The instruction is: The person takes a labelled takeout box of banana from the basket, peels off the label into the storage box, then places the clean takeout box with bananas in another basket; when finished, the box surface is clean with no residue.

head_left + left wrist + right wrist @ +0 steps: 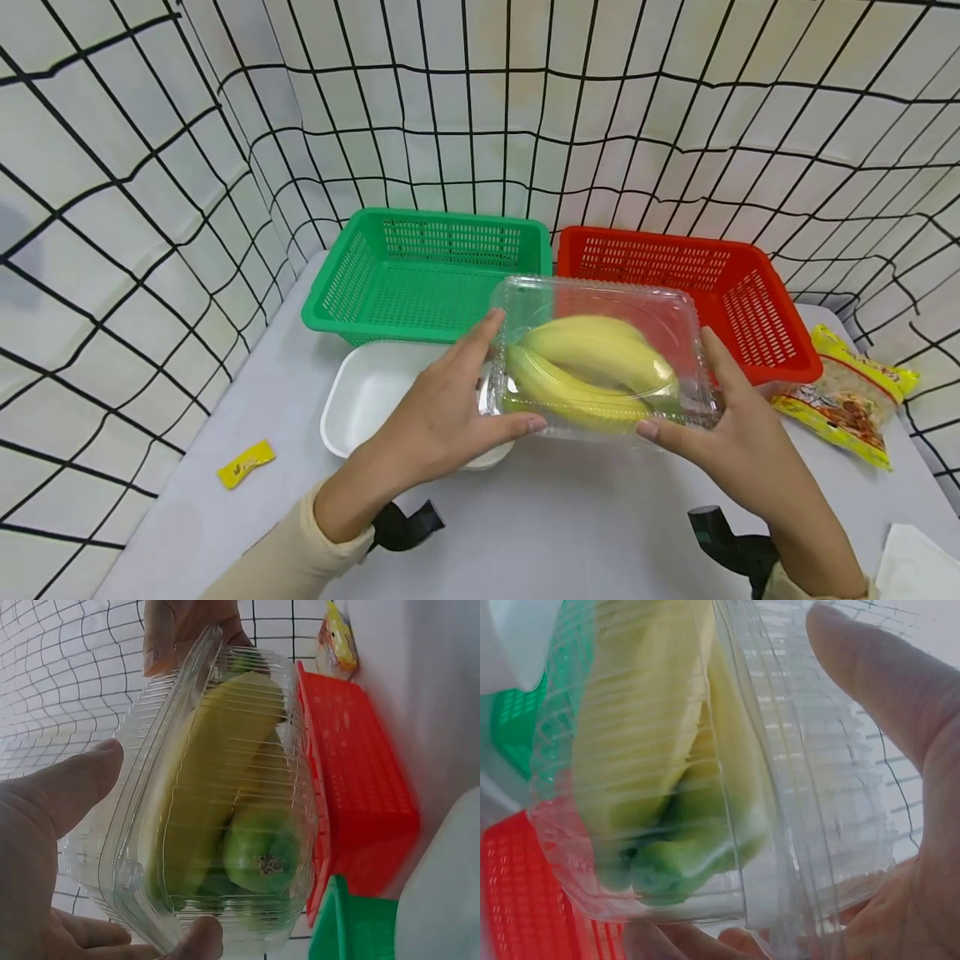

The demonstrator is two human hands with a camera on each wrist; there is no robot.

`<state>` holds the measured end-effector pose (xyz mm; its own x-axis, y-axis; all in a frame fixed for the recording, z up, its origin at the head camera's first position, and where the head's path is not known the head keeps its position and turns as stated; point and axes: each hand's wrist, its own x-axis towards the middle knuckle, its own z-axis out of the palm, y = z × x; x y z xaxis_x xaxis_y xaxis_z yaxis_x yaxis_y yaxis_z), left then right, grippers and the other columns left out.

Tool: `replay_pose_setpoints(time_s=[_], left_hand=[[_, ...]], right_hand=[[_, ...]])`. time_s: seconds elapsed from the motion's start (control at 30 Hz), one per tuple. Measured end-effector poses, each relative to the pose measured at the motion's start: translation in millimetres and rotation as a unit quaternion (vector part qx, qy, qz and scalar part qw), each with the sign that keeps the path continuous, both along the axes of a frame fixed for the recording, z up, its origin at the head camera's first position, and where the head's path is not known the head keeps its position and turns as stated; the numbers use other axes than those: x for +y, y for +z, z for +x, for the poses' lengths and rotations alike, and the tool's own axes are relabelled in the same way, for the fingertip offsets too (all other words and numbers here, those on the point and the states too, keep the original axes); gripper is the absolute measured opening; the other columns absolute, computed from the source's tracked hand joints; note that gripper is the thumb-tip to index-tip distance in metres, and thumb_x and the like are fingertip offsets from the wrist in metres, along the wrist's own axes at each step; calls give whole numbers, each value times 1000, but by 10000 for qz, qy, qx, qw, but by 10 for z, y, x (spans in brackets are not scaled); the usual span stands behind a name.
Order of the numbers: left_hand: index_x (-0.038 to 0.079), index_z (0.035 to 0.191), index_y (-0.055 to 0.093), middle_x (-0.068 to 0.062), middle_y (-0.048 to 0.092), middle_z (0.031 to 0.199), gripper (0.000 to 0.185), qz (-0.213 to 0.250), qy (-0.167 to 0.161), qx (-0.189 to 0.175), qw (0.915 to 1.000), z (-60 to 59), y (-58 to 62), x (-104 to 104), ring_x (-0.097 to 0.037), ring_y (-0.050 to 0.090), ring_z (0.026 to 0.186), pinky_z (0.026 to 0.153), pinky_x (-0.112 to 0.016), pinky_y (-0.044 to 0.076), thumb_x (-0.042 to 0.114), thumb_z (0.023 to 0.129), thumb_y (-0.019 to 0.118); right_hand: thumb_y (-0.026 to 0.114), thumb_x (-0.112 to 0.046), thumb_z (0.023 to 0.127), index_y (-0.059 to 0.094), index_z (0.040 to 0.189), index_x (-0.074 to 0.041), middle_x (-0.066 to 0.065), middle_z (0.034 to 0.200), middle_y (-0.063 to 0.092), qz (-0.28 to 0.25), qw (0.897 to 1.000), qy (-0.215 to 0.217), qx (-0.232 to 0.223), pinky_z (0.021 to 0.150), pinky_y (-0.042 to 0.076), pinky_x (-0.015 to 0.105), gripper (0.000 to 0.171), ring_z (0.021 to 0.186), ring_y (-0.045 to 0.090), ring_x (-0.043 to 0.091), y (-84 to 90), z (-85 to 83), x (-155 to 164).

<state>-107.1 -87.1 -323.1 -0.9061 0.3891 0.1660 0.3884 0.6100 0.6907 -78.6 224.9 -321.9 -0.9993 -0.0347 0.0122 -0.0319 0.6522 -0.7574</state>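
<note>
A clear plastic clamshell box [600, 300] with yellow bananas [600, 342] inside is held up in front of the baskets, its lid closed. My left hand [442, 408] grips its left end, thumb over the near edge and fingers along the side. At the opposite end my right hand [750, 425] holds it in the same way. Through the ribbed wall in the left wrist view, a greenish rounded end [261, 851] shows beside the yellow fruit. Greenish tips [682, 870] lie near the right hand in the right wrist view.
Behind the box stand a green basket [315, 312] and a red basket [780, 308]. A white tray [360, 400] sits partly under the left hand. A yellow snack bag [847, 400] lies right, a small yellow packet [246, 463] left. Black wire mesh surrounds the back and sides.
</note>
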Motion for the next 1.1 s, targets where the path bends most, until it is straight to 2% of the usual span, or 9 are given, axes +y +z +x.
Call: replay_pose_setpoints(time_s=[0.1, 0.2, 0.37, 0.57, 0.73, 0.83, 0.9, 1.03, 1.1], left_hand=[[16, 168, 18, -3, 32, 169, 116, -23, 74, -59, 10000, -125, 46, -115, -27, 52, 141, 107, -49, 52, 54, 83, 85], [19, 169, 15, -2, 34, 167, 115, -24, 99, -182, 9998, -247, 86, -224, -26, 58, 133, 102, -47, 55, 54, 84, 85], [21, 169, 11, -3, 31, 169, 116, 21, 124, -404, 9991, -450, 143, -393, -27, 53, 139, 101, -49, 55, 54, 85, 84], [18, 169, 9, -5, 22, 172, 116, 146, 149, -542, 9983, -716, 164, -581, -33, 52, 142, 99, -50, 57, 45, 86, 86], [16, 169, 8, -6, 18, 174, 114, 96, 176, -662, 9976, -914, 176, -721, -36, 50, 143, 100, -51, 56, 41, 88, 84], [16, 169, 8, -6, 16, 174, 114, 125, 228, -721, 9971, -1008, 177, -790, -37, 49, 144, 101, -51, 56, 40, 89, 84], [17, 169, 7, -4, 16, 174, 113, 137, 271, -768, 9966, -1062, 170, -830, -38, 47, 145, 101, -51, 55, 42, 89, 83], [20, 169, 5, -2, 14, 174, 114, 57, 364, -855, 9957, -1167, 139, -923, -37, 45, 147, 104, -53, 53, 45, 89, 82], [20, 169, 4, -2, 14, 174, 114, -43, 418, -871, 9953, -1218, 120, -973, -37, 44, 147, 105, -54, 52, 47, 90, 81]], right_hand=[[89, -41, 82, 3, 169, -24, 22, 161, 38, -110, 9997, 157, 132, 84, 61, 56, 123, 129, 51, 45, 59, -141, -115], [88, -41, 84, 4, 169, -26, 18, 159, 40, -243, 9990, 304, 213, 86, 61, 56, 121, 131, 50, 41, 101, -285, -223], [88, -46, 83, 12, 168, -34, 9, 150, 48, -353, 9980, 474, 232, 92, 59, 57, 115, 133, 48, 35, 146, -537, -393], [85, -56, 81, 9, 167, -39, 3, 153, 47, -433, 9975, 559, 25, 100, 55, 56, 117, 132, 51, 31, 146, -856, -593], [86, -58, 80, 10, 168, -36, 2, 152, 48, -538, 9966, 621, -1, 96, 58, 49, 118, 125, 56, 29, 123, -1087, -753], [86, -57, 80, 15, 168, -31, 3, 154, 47, -502, 9967, 633, 30, 97, 58, 50, 116, 129, 53, 28, 113, -1206, -841], [86, -56, 80, 14, 168, -27, 4, 157, 45, -481, 9969, 621, -18, 101, 55, 53, 117, 135, 48, 28, 107, -1283, -895], [85, -56, 81, 4, 170, -22, 4, 170, 29, -429, 9967, 661, -210, 114, 43, 57, 124, 148, 37, 28, 95, -1429, -994], [85, -53, 82, 11, 169, -21, 3, 166, 35, -576, 9951, 769, -228, 115, 43, 57, 119, 146, 39, 26, 68, -1507, -1043]])
